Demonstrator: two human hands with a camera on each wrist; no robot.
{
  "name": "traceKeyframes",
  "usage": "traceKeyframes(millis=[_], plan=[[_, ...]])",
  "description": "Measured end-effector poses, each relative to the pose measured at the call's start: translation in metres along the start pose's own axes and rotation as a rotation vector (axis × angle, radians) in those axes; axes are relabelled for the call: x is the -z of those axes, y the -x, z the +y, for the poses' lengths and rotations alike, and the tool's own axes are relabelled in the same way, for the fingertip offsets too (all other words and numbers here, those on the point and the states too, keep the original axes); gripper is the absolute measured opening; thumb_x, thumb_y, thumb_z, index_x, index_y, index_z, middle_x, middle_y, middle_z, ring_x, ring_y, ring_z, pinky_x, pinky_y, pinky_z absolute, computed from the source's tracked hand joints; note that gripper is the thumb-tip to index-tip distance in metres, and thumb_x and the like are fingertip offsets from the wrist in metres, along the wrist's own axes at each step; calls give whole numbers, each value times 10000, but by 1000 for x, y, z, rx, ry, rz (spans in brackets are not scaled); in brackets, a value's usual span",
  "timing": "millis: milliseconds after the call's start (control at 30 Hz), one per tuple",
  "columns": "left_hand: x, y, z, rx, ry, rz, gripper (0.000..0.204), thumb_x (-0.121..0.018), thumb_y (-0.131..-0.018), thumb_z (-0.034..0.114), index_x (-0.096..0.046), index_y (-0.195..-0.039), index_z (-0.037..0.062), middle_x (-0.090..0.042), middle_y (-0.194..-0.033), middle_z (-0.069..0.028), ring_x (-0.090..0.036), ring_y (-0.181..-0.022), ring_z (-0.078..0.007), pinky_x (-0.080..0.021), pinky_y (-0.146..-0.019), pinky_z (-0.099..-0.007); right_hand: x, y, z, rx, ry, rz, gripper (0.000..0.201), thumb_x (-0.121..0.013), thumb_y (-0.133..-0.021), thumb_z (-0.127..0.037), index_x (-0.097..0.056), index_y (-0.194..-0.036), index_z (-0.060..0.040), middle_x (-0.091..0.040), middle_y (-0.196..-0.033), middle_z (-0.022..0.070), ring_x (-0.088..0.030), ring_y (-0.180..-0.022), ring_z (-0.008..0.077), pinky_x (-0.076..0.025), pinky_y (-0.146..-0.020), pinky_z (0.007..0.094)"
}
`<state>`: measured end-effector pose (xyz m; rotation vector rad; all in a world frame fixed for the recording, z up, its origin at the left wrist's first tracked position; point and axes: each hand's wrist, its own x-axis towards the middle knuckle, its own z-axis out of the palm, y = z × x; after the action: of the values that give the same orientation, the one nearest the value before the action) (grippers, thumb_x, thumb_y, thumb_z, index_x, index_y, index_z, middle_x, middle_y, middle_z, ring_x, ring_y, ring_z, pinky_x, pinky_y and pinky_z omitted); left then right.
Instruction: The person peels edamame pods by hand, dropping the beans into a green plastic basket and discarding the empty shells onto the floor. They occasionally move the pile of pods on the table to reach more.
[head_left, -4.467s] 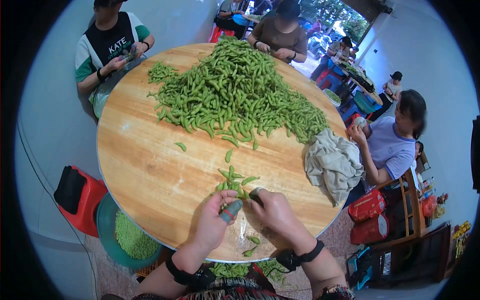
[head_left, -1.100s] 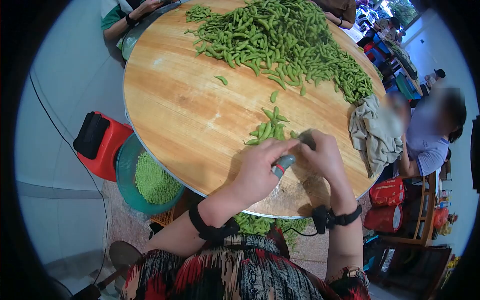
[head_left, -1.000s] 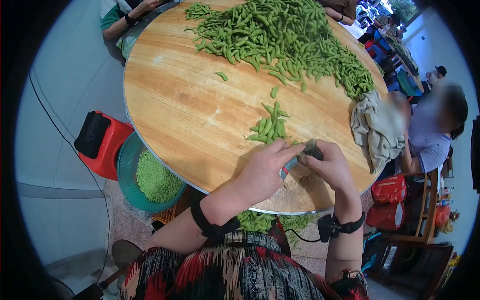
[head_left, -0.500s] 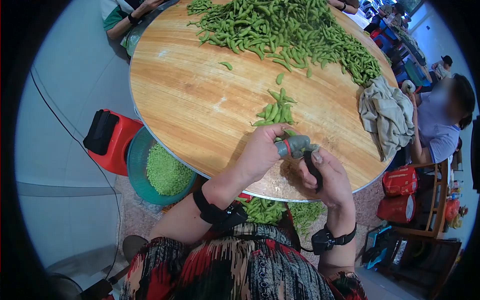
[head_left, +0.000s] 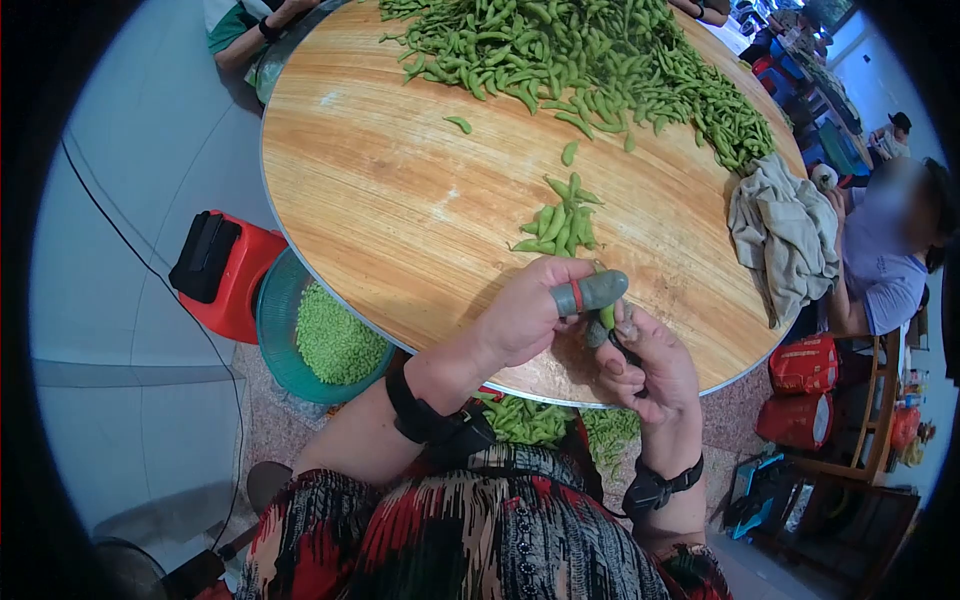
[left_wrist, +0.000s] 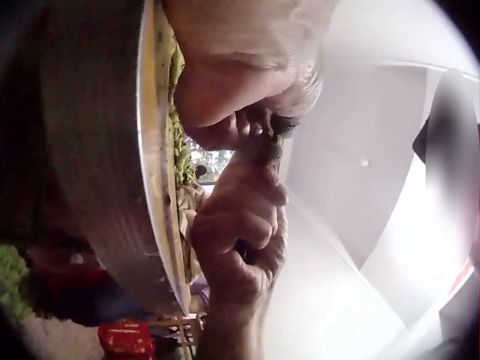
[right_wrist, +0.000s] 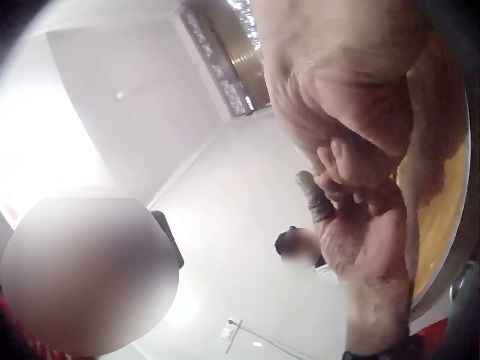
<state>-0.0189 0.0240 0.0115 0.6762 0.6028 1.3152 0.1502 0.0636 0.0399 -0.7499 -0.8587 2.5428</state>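
In the head view the left hand, with a grey cover and red band on its thumb or a finger, pinches a green pod near the table's front edge. The right hand meets it there, fingers curled round the pod's lower end, something dark between them. A small group of pods lies just beyond the hands, and a large pod heap covers the far side. In the left wrist view the right hand touches the left at the fingertips; the pod is mostly hidden.
The round wooden table has a crumpled cloth at its right edge. Below its left edge stand a green basket of shelled beans and a red stool. A person in a lilac shirt sits at the right. Red bags stand below.
The head view has shifted slightly. The left hand's covered digit now points right over the pod, and the right hand has turned, its fingers more curled beneath. The green pod shows more clearly between them.
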Motion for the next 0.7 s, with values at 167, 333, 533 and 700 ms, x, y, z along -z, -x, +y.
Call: traceKeyframes(millis=[167,333,533,700], plan=[[-7,-2,-11,-122,-389,149,113,-649,-797,133,-583,-850,58,-561,-773,30,-494,-708,-47,-402,-648,-196,9,-8,8,104,225,136,146,-452,-924,-153,-507,-989,-34,-480,-611,-20,-334,-429,27,-256,-375,152],[-13,-2,-2,-155,-539,214,152,-675,-773,96,-569,-868,44,-532,-791,29,-474,-777,-61,-404,-710,-216,11,-10,5,326,547,264,135,-478,-913,-148,-525,-955,-28,-506,-624,-15,-360,-457,28,-277,-407,164],[-7,-5,-7,-172,-335,91,216,-596,-793,11,-577,-1007,-1,-605,-861,-31,-541,-768,-108,-442,-695,-241,8,1,-16,85,281,156,157,-528,-894,-162,-529,-970,-25,-519,-669,-20,-454,-594,31,-353,-535,160],[-23,-5,-11,-430,-906,199,282,-636,-760,28,-571,-1033,9,-592,-833,-60,-573,-758,-155,-465,-696,-282,7,-14,-13,516,731,385,229,-570,-858,-90,-505,-1058,0,-544,-792,7,-525,-741,68,-420,-665,186]])
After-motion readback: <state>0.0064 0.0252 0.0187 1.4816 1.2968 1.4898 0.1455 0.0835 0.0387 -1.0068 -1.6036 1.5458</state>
